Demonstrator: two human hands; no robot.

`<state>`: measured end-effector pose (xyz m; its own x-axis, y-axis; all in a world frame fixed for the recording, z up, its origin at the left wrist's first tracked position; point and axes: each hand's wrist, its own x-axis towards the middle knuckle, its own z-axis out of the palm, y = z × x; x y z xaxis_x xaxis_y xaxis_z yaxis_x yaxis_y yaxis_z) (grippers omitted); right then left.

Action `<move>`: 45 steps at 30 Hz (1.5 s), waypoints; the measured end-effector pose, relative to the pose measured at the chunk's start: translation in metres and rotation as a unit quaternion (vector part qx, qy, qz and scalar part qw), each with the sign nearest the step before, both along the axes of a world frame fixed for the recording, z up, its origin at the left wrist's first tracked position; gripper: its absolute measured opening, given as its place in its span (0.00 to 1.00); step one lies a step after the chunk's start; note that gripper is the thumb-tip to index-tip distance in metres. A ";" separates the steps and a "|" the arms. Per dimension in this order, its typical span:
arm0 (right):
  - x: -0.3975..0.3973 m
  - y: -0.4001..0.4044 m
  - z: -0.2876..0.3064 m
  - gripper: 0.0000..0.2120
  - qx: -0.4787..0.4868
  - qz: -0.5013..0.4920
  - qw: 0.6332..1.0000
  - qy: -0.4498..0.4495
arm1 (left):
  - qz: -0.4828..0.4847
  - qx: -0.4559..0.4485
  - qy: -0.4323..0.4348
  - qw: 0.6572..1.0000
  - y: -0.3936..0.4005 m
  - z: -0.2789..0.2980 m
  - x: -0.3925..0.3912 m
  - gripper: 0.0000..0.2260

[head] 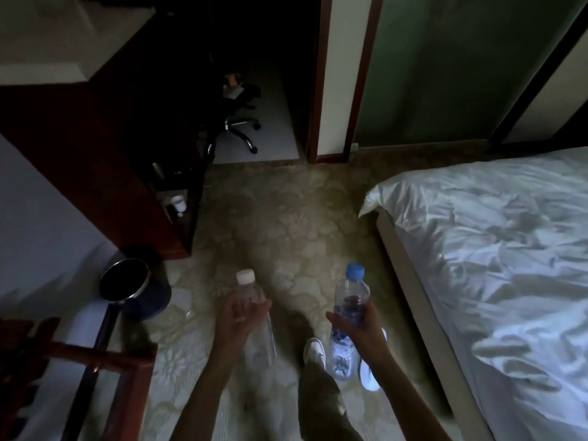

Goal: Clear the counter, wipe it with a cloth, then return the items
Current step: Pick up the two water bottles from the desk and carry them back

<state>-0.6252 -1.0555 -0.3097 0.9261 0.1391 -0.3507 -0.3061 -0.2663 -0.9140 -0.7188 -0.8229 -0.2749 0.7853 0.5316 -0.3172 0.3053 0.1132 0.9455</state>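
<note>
Over carpet (286,218), each hand grips one bottle: left hand (237,323), right hand (361,326)

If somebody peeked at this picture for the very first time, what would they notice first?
Probably the two clear plastic bottles held up over the patterned carpet: the left hand grips the white-capped bottle, and the right hand grips the blue-capped bottle. Next comes the big bed with rumpled white sheets filling the right side. A dark round bin stands on the floor at the lower left.
</note>
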 end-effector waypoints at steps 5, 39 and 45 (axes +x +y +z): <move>0.145 0.069 -0.015 0.28 -0.018 0.041 0.999 0.017 | 0.015 -0.002 0.052 0.999 0.051 -0.027 0.133 0.22; 0.972 0.772 0.100 0.24 0.130 0.287 0.947 -0.056 | 0.286 0.042 -0.127 0.949 0.646 0.084 0.896 0.14; 1.057 0.946 0.182 0.22 0.182 0.407 0.879 -0.168 | 0.374 0.134 -0.162 0.903 0.746 0.189 0.932 0.24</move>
